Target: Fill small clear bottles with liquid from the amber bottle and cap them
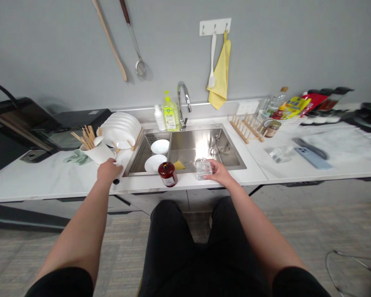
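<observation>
At the left of the counter, my left hand [109,170] is closed at the lower edge of a white holder [99,154], its fingers partly hidden. Wooden chopsticks [87,138] and a white spoon stick out of the holder's top, which leans left. A small black round piece [116,181] shows just below this hand. My right hand [219,172] grips a clear square box [203,169] at the sink's front edge. Between my hands, a dark amber bottle [167,175] with a white label stands on the counter rim.
The steel sink [188,144] holds two white bowls [160,146] at its left. White plates [120,128] stand in a rack beyond the holder. Dish soap [170,114] stands near the faucet [183,103]. A wooden rack [247,128] and phone [312,157] lie to the right.
</observation>
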A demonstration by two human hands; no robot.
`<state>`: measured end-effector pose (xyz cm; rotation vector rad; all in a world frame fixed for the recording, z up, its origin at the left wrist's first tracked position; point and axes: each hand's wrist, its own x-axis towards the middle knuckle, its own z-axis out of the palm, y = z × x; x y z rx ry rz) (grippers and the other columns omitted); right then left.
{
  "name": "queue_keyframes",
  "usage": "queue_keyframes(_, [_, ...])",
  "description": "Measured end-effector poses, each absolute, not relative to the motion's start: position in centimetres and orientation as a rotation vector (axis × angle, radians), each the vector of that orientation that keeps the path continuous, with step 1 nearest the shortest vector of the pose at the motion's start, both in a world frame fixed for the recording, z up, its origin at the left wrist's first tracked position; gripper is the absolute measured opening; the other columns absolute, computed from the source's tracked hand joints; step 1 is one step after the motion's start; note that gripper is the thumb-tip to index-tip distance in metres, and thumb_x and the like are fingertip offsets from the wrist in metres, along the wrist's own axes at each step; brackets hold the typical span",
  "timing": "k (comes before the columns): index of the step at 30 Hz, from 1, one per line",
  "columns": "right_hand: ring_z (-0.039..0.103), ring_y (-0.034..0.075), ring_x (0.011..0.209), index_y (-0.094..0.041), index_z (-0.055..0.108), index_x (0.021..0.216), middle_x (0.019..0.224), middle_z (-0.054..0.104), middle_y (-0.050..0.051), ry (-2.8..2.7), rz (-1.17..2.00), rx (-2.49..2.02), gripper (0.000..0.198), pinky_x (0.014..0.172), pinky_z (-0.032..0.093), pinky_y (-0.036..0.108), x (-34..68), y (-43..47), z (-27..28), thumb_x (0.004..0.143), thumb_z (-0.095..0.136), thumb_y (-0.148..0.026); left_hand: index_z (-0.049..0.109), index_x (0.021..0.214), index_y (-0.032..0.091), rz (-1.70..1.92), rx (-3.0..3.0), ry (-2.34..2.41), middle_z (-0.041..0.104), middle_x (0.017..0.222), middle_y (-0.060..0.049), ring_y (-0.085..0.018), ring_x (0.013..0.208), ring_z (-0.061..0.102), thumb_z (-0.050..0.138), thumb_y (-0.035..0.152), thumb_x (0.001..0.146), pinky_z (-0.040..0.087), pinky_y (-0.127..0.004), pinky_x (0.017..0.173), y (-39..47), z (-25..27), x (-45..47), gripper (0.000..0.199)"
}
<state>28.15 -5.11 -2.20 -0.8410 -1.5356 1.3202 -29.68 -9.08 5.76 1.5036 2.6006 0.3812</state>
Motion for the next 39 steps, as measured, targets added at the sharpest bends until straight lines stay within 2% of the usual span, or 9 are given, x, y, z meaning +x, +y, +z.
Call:
queue_keyframes(5, [0.085,0.027,0.105,-0.024,0.076,0.119,0.114,0.086,0.005,-1.458,1.319,-0.828,0.088,0.103,0.068,0.043,27.5,-5.5,-1.4,0.045,0.117,-0.051,0.070,0.102,0.019,1.048,1.267,2.672,0.075,0.086,-0.003,-0.030,0.099,0.073,0.094,0.042,0.075,0.057,-0.042,0.097,-11.4,8.4,-29.8,0.043])
queue_keyframes(7, [0.084,0.028,0.106,-0.025,0.076,0.119,0.113,0.086,0.005,-1.410,1.306,-0.810,0.092,0.102,0.069,0.044,27.3,-6.1,-1.0,0.042,0.118,-0.052,0.073,0.103,0.019,1.348,1.211,2.560,0.075,0.085,0.000,-0.024,0.091,0.072,0.093,0.041,0.076,0.057,-0.036,0.089,-13.6,9.0,-28.6,0.040])
queue_keyframes(9, [0.084,0.029,0.108,-0.025,0.076,0.120,0.115,0.086,0.006,-1.393,1.299,-0.799,0.092,0.104,0.069,0.045,27.3,-7.2,-0.6,0.042,0.118,-0.052,0.076,0.106,0.019,1.837,1.114,2.190,0.077,0.086,0.001,-0.021,0.085,0.071,0.094,0.038,0.073,0.058,-0.033,0.083,-16.7,9.1,-26.2,0.042])
queue_keyframes(12, [0.084,0.030,0.108,-0.026,0.075,0.124,0.118,0.086,0.007,-1.398,1.288,-0.829,0.090,0.105,0.069,0.047,27.6,-9.9,-0.2,0.048,0.117,-0.050,0.078,0.105,0.018,2.192,1.127,1.727,0.081,0.088,0.001,-0.021,0.084,0.076,0.092,0.041,0.078,0.062,-0.037,0.087,-21.8,8.7,-20.7,0.037])
queue_keyframes(16, [0.085,0.030,0.105,-0.027,0.074,0.129,0.120,0.086,0.008,-1.396,1.254,-0.878,0.092,0.103,0.070,0.048,27.8,-14.6,0.6,0.051,0.117,-0.050,0.082,0.112,0.017,1.989,1.197,1.535,0.081,0.089,-0.004,-0.022,0.083,0.075,0.083,0.048,0.096,0.063,-0.039,0.087,-27.2,9.0,-12.8,0.035])
queue_keyframes(19, [0.085,0.032,0.109,-0.027,0.074,0.131,0.123,0.085,0.009,-1.431,1.230,-0.883,0.090,0.105,0.070,0.049,27.6,-17.8,1.5,0.056,0.116,-0.050,0.078,0.121,0.019,1.814,1.346,1.406,0.078,0.085,-0.002,-0.020,0.080,0.075,0.087,0.049,0.098,0.061,-0.034,0.083,-29.2,10.3,-8.2,0.039])
queue_keyframes(25, [0.085,0.032,0.110,-0.027,0.073,0.135,0.129,0.084,0.011,-1.530,1.224,-0.877,0.088,0.106,0.069,0.048,27.0,-21.9,4.2,0.061,0.115,-0.048,0.080,0.115,0.021,1.638,1.672,1.404,0.078,0.082,-0.002,-0.018,0.073,0.074,0.079,0.049,0.107,0.058,-0.029,0.073,-30.2,13.7,-3.2,0.029])
queue_keyframes(32, [0.083,0.033,0.118,-0.026,0.075,0.138,0.131,0.083,0.010,-1.650,1.109,-0.868,0.084,0.109,0.068,0.048,26.4,-25.0,6.2,0.066,0.112,-0.050,0.085,0.110,0.022,1.315,2.089,1.472,0.086,0.099,-0.005,-0.022,0.085,0.078,0.080,0.043,0.105,0.056,-0.031,0.077,-30.2,17.8,-0.7,0.022])
queue_keyframes(39, [0.084,0.034,0.111,-0.027,0.077,0.132,0.124,0.085,0.009,-1.708,1.045,-0.873,0.080,0.103,0.070,0.050,25.8,-27.4,6.5,0.065,0.112,-0.051,0.087,0.100,0.029,0.994,2.424,1.368,0.081,0.080,-0.003,-0.023,0.063,0.069,0.086,0.044,0.099,0.045,-0.035,0.062,-30.5,20.2,1.3,0.015])
